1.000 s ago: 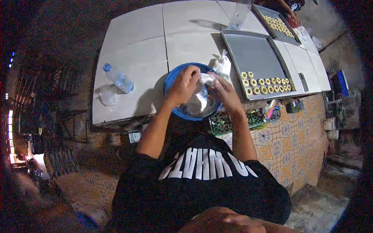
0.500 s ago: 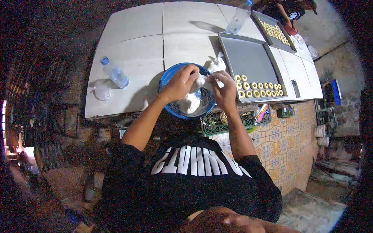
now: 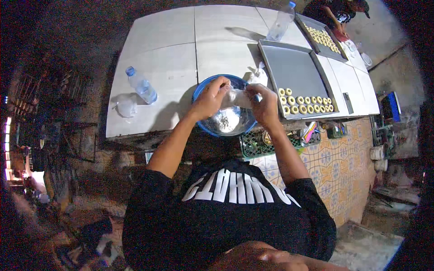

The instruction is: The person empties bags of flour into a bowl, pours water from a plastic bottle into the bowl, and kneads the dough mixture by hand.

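Note:
Above a blue basin [image 3: 196,95] at the table's near edge, a clear plastic bag [image 3: 238,97] with some white powder in it is stretched between both hands. My left hand [image 3: 210,101] pinches the bag's left side, fingers bent. On the right, my right hand [image 3: 266,106] is closed round the other end, its fingertips partly hidden. Beneath the bag, a heap of white powder [image 3: 227,120] lies in the basin. A knotted white bag [image 3: 257,76] stands just behind the basin, near my right hand.
To the right, a metal tray [image 3: 291,67] holds ring-shaped dough pieces [image 3: 307,100]. Beyond it are a second tray [image 3: 323,38], a tall bottle [image 3: 280,23] and another person [image 3: 334,13]. At left stand a water bottle [image 3: 143,88] and a filled clear bag [image 3: 126,107]. A green crate [image 3: 255,143] sits below.
The whole view has shifted slightly, so the table sits a little further right. My right hand has turned and closed more round its end of the bag; the left keeps its pinch.

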Demonstrator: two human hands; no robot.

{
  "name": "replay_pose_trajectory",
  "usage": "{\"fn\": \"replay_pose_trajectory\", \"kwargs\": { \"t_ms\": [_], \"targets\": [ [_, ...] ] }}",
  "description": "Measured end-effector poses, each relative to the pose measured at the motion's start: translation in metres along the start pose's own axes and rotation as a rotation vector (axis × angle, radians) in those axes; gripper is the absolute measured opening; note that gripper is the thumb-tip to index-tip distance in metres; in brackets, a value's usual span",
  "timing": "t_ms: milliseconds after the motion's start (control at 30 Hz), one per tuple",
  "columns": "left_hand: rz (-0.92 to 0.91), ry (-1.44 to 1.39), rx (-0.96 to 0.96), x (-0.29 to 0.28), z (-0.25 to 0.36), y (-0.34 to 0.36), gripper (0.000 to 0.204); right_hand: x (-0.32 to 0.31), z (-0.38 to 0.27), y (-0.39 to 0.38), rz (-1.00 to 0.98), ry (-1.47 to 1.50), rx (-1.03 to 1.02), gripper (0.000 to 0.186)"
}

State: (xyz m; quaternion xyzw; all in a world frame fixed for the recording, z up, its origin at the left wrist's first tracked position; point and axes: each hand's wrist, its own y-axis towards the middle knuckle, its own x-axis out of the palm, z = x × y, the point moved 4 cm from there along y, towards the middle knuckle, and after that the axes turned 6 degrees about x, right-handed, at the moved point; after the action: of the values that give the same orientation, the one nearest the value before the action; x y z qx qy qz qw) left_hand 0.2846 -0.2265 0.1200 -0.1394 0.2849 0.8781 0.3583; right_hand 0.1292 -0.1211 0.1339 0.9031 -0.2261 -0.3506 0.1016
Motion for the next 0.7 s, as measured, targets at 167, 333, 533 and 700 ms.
{"fn": "replay_pose_trajectory", "kwargs": {
  "t_ms": [167, 333, 533, 700],
  "targets": [
    [0.003, 0.041, 0.061, -0.007, 0.005, -0.002, 0.015, 0.001, -0.004, 0.005, 0.006, -0.121, 0.058, 0.025],
    [0.02, 0.025, 0.078, -0.001, -0.016, -0.021, 0.015, 0.01, -0.008, -0.003, 0.023, 0.017, 0.011, 0.023],
    [0.059, -0.026, -0.024, -0.026, 0.01, -0.029, 0.011, 0.02, -0.017, -0.01, 0.025, 0.116, 0.046, 0.02],
    [0.182, 0.135, 0.109, -0.077, 0.013, -0.044, 0.014, 0.053, -0.05, -0.004, -0.132, 0.21, 0.028, 0.024]
  ]
}}
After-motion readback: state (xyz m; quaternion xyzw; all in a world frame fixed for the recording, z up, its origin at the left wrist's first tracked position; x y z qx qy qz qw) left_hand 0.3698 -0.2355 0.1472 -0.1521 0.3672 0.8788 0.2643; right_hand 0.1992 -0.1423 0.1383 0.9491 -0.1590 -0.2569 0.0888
